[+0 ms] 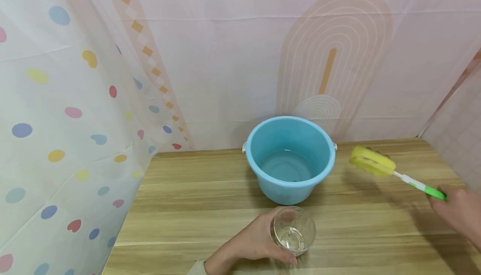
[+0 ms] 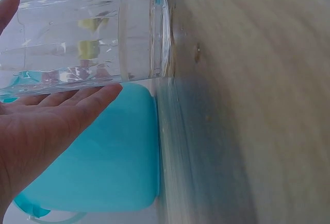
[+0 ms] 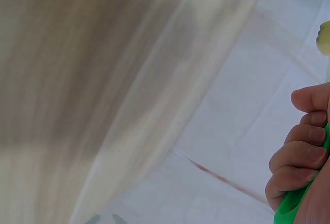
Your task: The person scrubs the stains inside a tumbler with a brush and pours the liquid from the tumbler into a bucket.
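Note:
My left hand [image 1: 259,235] grips a clear drinking glass [image 1: 298,229], thumb on the near side and fingers round the far side. In the left wrist view the base of the glass [image 2: 98,38] is right at the tabletop. Off to the right, my right hand [image 1: 460,210] holds a sponge bottle brush [image 1: 375,162] by its green and white handle. The brush's yellow sponge head points left, raised over the table. In the right wrist view, fingers [image 3: 299,152] curl round the green handle end [image 3: 289,211].
A light blue bucket [image 1: 287,193] with some water [image 1: 287,164] in the bottom stands just beyond the glass. The wood-grain table [image 1: 195,191] ends at a patterned curtain [image 1: 225,78] behind, and a dotted curtain [image 1: 56,133] hangs along the left.

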Demonstrator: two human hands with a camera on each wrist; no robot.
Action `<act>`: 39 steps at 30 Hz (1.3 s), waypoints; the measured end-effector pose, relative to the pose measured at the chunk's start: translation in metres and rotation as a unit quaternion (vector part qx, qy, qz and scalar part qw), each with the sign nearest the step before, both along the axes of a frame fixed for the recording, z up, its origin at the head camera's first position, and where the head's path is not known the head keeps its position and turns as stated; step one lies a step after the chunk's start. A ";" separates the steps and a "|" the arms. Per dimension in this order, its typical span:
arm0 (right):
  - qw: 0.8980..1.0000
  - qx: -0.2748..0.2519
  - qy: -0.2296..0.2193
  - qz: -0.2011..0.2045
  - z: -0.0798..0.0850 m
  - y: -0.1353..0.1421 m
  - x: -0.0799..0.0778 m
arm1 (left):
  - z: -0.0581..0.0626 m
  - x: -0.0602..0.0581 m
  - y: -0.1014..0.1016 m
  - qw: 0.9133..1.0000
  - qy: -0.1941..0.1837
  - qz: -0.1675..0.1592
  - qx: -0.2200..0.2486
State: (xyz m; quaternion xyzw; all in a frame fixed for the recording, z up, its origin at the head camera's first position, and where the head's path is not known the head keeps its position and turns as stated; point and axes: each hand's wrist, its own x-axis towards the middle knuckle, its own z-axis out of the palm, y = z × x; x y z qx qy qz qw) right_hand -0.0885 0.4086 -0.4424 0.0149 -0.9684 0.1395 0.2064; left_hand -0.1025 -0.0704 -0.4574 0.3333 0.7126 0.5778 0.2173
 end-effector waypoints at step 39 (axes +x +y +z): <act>0.998 -0.050 0.029 0.013 0.056 -0.045 0.010 | 0.001 0.000 -0.001 1.000 -0.002 -0.001 -0.012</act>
